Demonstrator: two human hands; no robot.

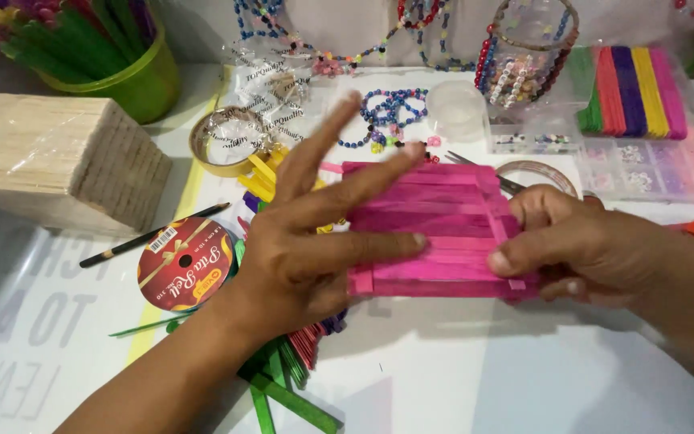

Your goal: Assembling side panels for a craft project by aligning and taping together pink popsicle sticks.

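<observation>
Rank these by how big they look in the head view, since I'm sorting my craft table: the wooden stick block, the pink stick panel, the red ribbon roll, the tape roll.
1. Pink stick panel and wooden stick block: look alike, too close to rank.
2. Red ribbon roll.
3. Tape roll, though it lies farther from the camera.

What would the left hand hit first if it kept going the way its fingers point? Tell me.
The left hand points right and slightly away, fingers spread over the pink stick panel. Going on, it would probably slide across that panel first; the right hand grips its far edge. Depth is unclear.
</observation>
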